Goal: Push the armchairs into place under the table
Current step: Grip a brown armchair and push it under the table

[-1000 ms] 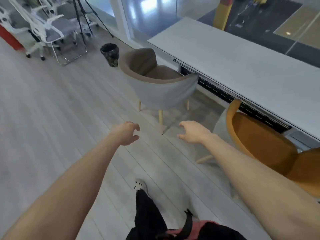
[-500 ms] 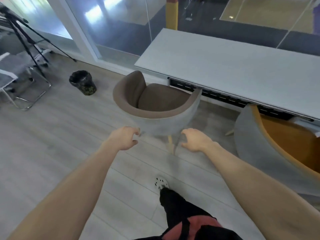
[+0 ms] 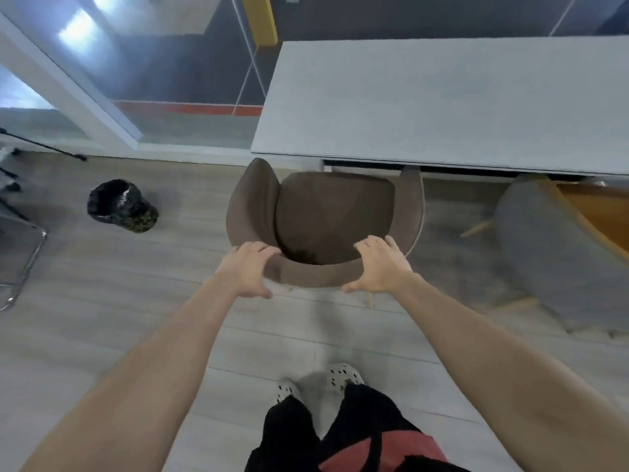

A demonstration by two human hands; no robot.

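Note:
A brown armchair point(image 3: 326, 212) stands right in front of me, its seat facing the long grey table point(image 3: 442, 100) and its front edge just at the table's rim. My left hand point(image 3: 246, 267) lies on the left part of the curved backrest, fingers over the top. On the right part of the backrest rests my right hand point(image 3: 381, 267), fingers spread over the rim. A second armchair point(image 3: 558, 253), grey outside and orange inside, stands at the right, partly under the table.
A black waste bin point(image 3: 121, 206) stands on the wooden floor to the left. Glass wall panels run behind the table. A metal chair frame point(image 3: 23, 267) and tripod legs show at the far left edge. My feet are just behind the brown chair.
I have stepped up to the brown armchair. Both hands, which hung open in the air before it, now rest on its backrest. The chair now faces the table squarely.

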